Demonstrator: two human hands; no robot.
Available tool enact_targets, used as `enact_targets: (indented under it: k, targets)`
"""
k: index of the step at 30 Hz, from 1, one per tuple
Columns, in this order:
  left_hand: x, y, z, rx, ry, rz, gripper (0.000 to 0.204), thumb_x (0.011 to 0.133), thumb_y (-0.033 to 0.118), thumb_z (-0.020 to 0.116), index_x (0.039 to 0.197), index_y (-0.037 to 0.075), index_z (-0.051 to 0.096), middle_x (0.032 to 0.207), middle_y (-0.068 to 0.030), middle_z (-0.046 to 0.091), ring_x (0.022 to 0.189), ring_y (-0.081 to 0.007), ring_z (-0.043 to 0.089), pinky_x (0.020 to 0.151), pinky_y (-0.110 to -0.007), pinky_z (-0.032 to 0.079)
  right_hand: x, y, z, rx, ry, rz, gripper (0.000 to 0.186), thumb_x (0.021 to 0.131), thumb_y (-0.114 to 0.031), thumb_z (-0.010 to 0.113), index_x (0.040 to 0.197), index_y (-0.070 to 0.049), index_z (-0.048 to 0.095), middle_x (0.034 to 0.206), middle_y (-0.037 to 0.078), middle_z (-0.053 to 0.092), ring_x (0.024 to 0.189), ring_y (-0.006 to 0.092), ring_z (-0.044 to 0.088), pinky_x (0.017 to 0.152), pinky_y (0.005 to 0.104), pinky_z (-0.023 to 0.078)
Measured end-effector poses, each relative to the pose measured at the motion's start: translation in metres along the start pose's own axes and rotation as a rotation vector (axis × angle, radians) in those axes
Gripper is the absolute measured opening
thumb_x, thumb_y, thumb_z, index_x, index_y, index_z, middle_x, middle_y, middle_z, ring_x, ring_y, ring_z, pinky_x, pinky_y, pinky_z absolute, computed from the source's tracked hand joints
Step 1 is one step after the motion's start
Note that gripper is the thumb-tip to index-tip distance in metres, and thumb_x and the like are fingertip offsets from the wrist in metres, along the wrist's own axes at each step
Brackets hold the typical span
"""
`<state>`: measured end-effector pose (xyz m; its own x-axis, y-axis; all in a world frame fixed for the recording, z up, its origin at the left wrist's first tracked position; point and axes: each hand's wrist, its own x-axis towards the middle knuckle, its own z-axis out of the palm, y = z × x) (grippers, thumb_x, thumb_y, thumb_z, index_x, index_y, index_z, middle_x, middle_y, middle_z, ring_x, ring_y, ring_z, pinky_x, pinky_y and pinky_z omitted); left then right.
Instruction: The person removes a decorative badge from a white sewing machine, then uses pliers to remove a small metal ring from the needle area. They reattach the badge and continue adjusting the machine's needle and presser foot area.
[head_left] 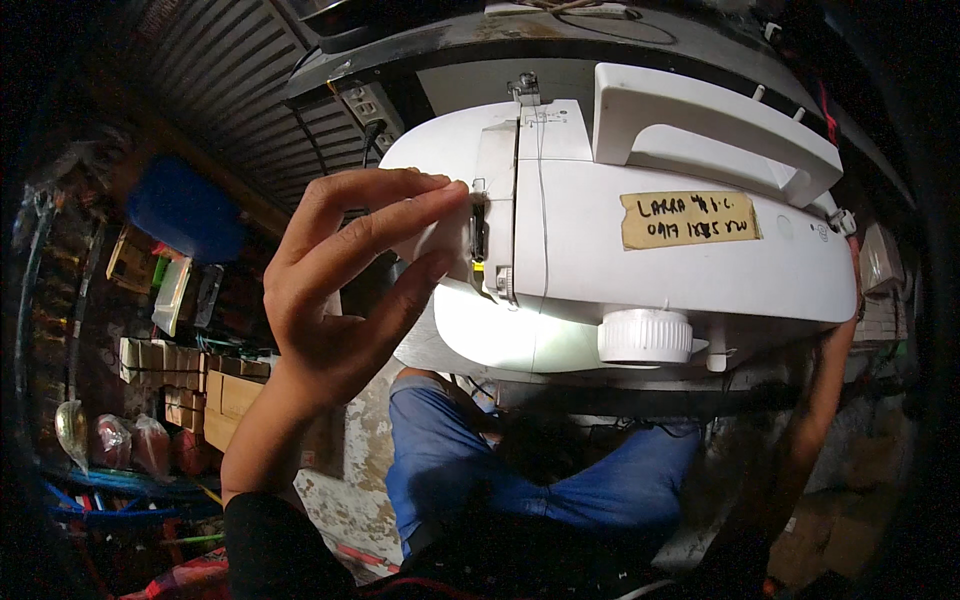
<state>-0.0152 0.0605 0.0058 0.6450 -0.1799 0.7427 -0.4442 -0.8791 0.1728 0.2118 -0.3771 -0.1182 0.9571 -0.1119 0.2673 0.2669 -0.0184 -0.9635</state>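
A white sewing machine (pixel 560 260) lies across the view, with a top handle (pixel 710 140), a round knob (pixel 642 335), a masking-tape label and a thin thread over its body. My left hand (pixel 340 260) has its thumb and fingertips curled on the white end cover (pixel 445 232), beside a dark slot with a small yellow mark. Light shines on the bed beneath. My right hand (pixel 850 245) is at the machine's far right end, mostly hidden behind it, so its fingers cannot be made out.
The dark-edged table (pixel 440 60) holds the machine, with a power outlet (pixel 362 105) and plug behind it. At left stand a blue container (pixel 185 205), cardboard boxes (pixel 235 405) and bagged items (pixel 150 440). My jeans-clad legs are below the table edge.
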Motion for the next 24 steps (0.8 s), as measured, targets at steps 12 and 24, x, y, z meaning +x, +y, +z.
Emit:
enact_targets:
  k: [12, 24]
  targets:
    - [-0.001, -0.004, 0.004, -0.059, -0.012, 0.037, 0.051, 0.062, 0.014, 0.084, 0.110, 0.006, 0.069, 0.105, -0.0102, 0.063, 0.096, -0.0204, 0.059, 0.079, -0.030, 0.050, 0.019, 0.028, -0.029, 0.022, -0.027, 0.012, 0.062, 0.100, -0.044, 0.039, 0.145, -0.002, 0.031, 0.136, 0.016, 0.047, 0.121, 0.0219, 0.051, 0.101, 0.0344, 0.043]
    - [-0.016, -0.009, 0.011, -0.077, 0.046, 0.047, 0.058, 0.058, 0.008, 0.084, 0.114, 0.007, 0.067, 0.114, -0.0122, 0.060, 0.108, -0.0236, 0.058, 0.091, -0.036, 0.051, 0.010, 0.019, -0.039, -0.470, -0.079, -0.475, 0.062, 0.098, -0.040, 0.042, 0.146, -0.003, 0.029, 0.147, 0.014, 0.036, 0.130, 0.0232, 0.040, 0.108, 0.0376, 0.033]
